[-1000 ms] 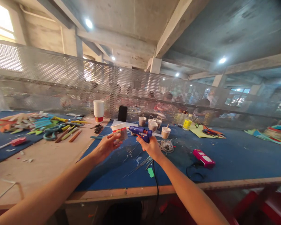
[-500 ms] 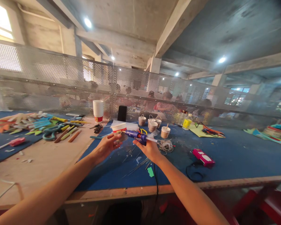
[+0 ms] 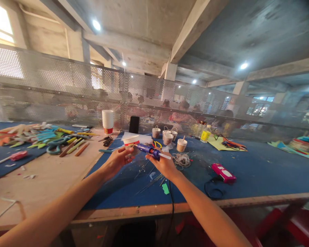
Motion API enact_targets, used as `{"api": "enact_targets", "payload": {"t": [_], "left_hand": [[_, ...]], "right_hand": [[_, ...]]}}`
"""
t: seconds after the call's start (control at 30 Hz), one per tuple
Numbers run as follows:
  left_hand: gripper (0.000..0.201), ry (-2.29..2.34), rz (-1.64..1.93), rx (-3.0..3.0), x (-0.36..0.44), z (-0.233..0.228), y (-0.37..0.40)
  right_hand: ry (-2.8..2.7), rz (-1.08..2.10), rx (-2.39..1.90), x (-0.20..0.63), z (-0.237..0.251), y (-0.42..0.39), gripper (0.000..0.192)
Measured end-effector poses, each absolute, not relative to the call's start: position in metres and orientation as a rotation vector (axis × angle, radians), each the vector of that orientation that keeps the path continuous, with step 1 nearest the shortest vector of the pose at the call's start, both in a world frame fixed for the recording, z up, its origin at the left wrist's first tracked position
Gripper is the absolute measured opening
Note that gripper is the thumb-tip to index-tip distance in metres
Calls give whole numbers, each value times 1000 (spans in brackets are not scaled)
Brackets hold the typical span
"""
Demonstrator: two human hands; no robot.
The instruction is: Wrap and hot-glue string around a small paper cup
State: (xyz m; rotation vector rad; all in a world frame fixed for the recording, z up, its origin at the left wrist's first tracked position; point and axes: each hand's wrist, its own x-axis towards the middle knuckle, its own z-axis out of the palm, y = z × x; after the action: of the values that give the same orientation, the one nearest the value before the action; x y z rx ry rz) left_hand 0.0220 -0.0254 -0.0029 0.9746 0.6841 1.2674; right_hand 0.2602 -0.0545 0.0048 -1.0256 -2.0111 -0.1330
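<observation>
My right hand [image 3: 164, 166] is wrapped round a blue-purple hot glue gun [image 3: 148, 150], with a pale glue stick [image 3: 165, 156] jutting from its back end. The gun's nozzle points left, right at the fingertips of my left hand [image 3: 117, 161]. Those fingers are curled in a pinch; whatever lies in them is too small or too hidden to name. Just beyond them is a white and red paper cup [image 3: 130, 140], its lower part hidden by the left hand and the gun. Whether the left fingers touch the cup, I cannot tell.
Behind stand several small cups [image 3: 168, 138] with handles, beside a coil of string [image 3: 182, 160]. Thin wires [image 3: 150, 183] lie below my hands. Scissors [image 3: 57, 145] and a stack of paper cups [image 3: 107, 121] are left; a pink device [image 3: 223, 173] is right. A perforated screen [image 3: 67, 89] runs behind.
The glue gun has turned slightly in my right hand, its rear end now lower and the glue stick showing more. My left hand and the cup stay nearly in place.
</observation>
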Motion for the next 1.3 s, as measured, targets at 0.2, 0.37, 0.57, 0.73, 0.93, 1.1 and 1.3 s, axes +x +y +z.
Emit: {"api": "enact_targets", "payload": {"t": [0.2, 0.37, 0.57, 0.73, 0.93, 1.1, 1.3], "left_hand": [[31, 696, 1258, 964, 22, -3, -24], [31, 686, 1260, 968, 22, -2, -26], [27, 672, 1264, 977, 23, 0, -29], [27, 680, 1253, 977, 23, 1, -30], [24, 674, 1248, 984, 22, 1, -30], [26, 676, 1240, 982, 21, -1, -27], [24, 691, 1245, 948, 21, -2, -25]], "right_hand": [[-2012, -185, -1052, 261, 4, -54, 38], [-2018, -205, -1060, 260, 5, -56, 39], [-2022, -222, -1050, 260, 6, -57, 39], [-2024, -221, -1070, 259, 8, -58, 39], [-2013, -228, -1070, 260, 6, -57, 37], [-2017, -242, -1079, 260, 6, -57, 35], [-2012, -246, -1096, 260, 7, -58, 35]]}}
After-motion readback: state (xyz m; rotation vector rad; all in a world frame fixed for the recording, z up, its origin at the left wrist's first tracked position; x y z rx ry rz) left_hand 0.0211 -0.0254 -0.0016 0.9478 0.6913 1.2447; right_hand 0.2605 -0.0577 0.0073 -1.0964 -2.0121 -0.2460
